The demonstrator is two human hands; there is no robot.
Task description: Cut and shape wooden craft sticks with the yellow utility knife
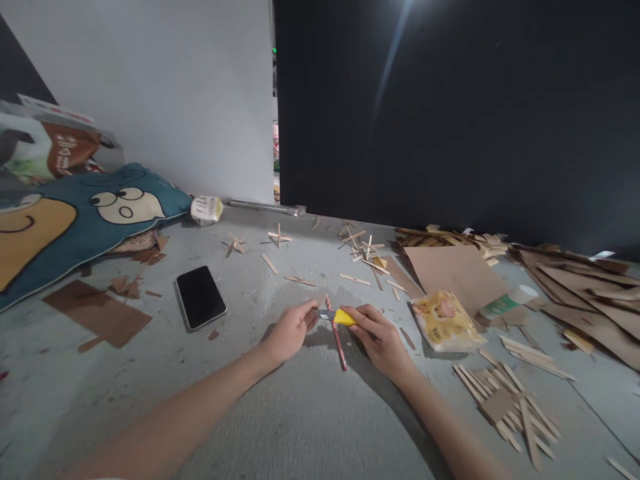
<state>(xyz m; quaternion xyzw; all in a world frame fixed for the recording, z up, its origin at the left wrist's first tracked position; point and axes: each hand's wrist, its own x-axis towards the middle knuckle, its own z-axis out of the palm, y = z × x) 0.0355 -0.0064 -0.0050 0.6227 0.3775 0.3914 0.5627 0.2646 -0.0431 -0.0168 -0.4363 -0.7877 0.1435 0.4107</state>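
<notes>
My right hand point(379, 335) is closed around the yellow handle of a utility knife point(344, 317), its grey blade pointing left. The blade's end meets the fingertips of my left hand point(290, 333). Those fingers are pinched together on a small brown piece point(317, 300), which looks like cardboard and is mostly hidden. Beneath the knife, between both hands, a thin reddish pen-like stick point(339, 348) lies on the grey table point(320, 413). Just beyond the hands are several loose wooden craft sticks point(355, 279).
A phone point(201, 297) and a brown cardboard sheet point(99, 312) lie left, before a blue cushion point(135, 207). On the right are a yellow packet point(447, 321), a white-green tube point(509, 301), piled craft sticks point(530, 427) and cardboard scraps point(575, 287). Stick crosses point(279, 236) stand farther back.
</notes>
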